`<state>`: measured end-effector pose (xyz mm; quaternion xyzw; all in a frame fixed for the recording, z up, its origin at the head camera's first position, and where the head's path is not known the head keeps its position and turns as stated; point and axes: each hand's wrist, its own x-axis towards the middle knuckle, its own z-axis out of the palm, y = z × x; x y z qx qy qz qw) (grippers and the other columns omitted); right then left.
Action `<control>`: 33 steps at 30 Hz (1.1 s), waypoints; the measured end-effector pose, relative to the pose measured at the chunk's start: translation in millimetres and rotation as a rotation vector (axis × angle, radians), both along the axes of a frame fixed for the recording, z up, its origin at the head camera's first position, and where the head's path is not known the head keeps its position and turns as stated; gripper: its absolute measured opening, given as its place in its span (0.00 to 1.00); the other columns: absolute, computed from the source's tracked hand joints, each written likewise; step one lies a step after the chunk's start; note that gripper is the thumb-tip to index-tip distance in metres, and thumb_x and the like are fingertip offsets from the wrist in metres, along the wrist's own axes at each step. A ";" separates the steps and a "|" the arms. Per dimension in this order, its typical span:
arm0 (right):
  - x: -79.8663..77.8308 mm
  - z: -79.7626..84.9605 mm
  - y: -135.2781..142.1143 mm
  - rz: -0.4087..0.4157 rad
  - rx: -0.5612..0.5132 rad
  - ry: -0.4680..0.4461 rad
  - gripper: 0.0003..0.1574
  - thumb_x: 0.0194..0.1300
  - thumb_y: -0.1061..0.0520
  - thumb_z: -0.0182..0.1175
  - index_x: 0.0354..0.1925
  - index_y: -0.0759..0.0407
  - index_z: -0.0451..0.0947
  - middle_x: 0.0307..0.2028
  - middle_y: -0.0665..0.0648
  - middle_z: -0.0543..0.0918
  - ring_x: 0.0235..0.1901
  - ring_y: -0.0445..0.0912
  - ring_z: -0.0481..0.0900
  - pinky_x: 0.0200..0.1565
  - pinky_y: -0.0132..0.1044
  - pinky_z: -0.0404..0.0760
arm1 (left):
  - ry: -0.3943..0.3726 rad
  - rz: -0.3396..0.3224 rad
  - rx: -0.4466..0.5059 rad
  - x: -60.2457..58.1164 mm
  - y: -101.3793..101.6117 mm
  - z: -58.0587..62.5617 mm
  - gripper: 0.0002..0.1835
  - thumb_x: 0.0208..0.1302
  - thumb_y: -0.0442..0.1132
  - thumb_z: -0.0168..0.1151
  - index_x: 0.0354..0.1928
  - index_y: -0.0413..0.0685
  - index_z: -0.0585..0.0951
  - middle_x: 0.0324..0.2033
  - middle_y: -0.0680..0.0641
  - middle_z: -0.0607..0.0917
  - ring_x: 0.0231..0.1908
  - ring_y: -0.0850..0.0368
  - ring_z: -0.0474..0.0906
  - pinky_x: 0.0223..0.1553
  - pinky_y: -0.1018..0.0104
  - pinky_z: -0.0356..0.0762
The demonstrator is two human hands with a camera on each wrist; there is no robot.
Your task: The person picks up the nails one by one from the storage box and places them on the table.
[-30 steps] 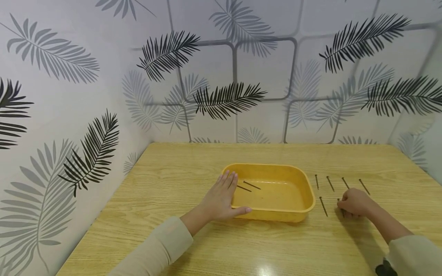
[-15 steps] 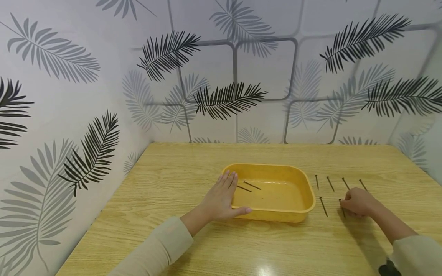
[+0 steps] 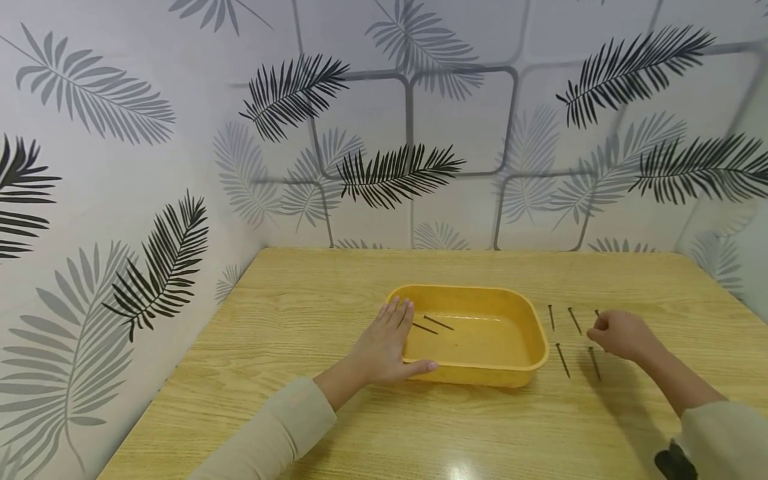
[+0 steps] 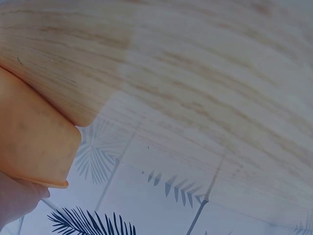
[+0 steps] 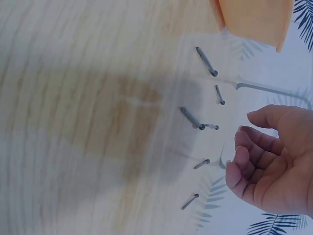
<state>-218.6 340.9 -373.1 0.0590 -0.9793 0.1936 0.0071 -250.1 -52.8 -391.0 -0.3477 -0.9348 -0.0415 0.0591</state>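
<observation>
My left hand (image 3: 381, 347) rests over the left end of a yellow plastic tray (image 3: 480, 375), fingers straight along its rim and thumb along the near edge. Two dark nails (image 3: 439, 323) lie inside the tray. To its right, nails stand in two rows on the table: a front row with a left nail (image 3: 562, 361) and a right nail (image 3: 595, 364), and a back row of several. Above these rows hovers my right hand (image 3: 624, 335), its fingers loosely curled around nothing. It hides part of the back row in the head view; the right wrist view shows those nails (image 5: 201, 164).
The wooden table (image 3: 300, 300) reaches back to a wall (image 3: 372, 213) with a leaf pattern, and another patterned wall (image 3: 120, 200) runs along its left side. In the left wrist view the tray's outer wall (image 4: 39, 132) shows beside the tabletop.
My right hand has let go of the right nail in the front row, which sits slightly further right, and has risen and moved back. My left hand and the tray have stayed put.
</observation>
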 end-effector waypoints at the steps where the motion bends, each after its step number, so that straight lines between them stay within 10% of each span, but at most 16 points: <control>1: -0.9 1.2 -1.4 -0.004 0.003 0.016 0.13 0.64 0.61 0.50 0.26 0.69 0.73 0.20 0.57 0.77 0.19 0.44 0.68 0.23 0.37 0.68 | 0.002 -0.002 0.002 0.0 -0.1 -0.2 0.53 0.60 0.70 0.44 0.70 0.33 0.48 0.71 0.36 0.50 0.72 0.43 0.41 0.72 0.53 0.43; 33: -23.3 26.6 -56.5 0.017 -0.068 0.127 0.17 0.63 0.56 0.56 0.37 0.73 0.75 0.31 0.68 0.79 0.29 0.53 0.76 0.29 0.45 0.77 | -0.007 0.004 -0.008 0.1 0.6 0.3 0.53 0.60 0.70 0.45 0.70 0.33 0.47 0.71 0.36 0.49 0.72 0.43 0.40 0.72 0.54 0.43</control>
